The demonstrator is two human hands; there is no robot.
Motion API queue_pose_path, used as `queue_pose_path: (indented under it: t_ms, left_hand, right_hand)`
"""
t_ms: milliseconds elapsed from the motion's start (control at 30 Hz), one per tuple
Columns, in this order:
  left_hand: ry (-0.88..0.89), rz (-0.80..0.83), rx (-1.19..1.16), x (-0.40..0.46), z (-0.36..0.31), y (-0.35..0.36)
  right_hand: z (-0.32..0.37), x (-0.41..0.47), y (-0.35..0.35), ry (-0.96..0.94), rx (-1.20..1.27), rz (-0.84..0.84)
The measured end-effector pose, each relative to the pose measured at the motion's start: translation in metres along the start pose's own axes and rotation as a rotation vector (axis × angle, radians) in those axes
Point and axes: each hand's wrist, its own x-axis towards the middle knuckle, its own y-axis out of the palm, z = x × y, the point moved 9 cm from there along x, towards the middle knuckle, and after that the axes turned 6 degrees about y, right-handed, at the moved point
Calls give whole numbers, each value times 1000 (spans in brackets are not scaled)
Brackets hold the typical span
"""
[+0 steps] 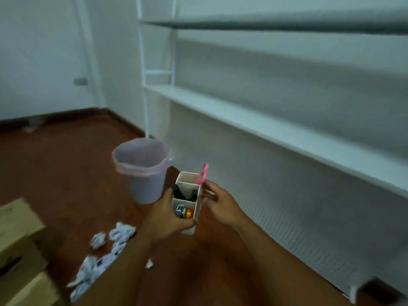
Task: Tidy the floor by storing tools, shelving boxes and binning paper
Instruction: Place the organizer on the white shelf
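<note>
Now tool caddy point(187, 200) gripped by left hand point(164, 214), steadied by right hand point(220, 207) fingers, long axis pointed toward shelf point(265, 127) up right.

Room fixtures and surfaces, blurred wide-angle view

Reddish-brown polished floor point(66, 164) fills the lower left; dark brown skirting board point(66, 115) runs along its far edge at the foot of the plain white wall point(39, 51). Small grey wall socket plate point(80, 81) is set low on that wall, left of the corner. White perforated metal back panel point(298, 221) stands upright on the right, reaching down to the floor.
</note>
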Motion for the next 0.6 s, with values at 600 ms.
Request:
queue_pose_path:
  t_ms: [600]
  left_hand:
    - [451,173,-76,81,-289,100]
  right_hand:
    - [121,-136,-261,-116,-305,-587]
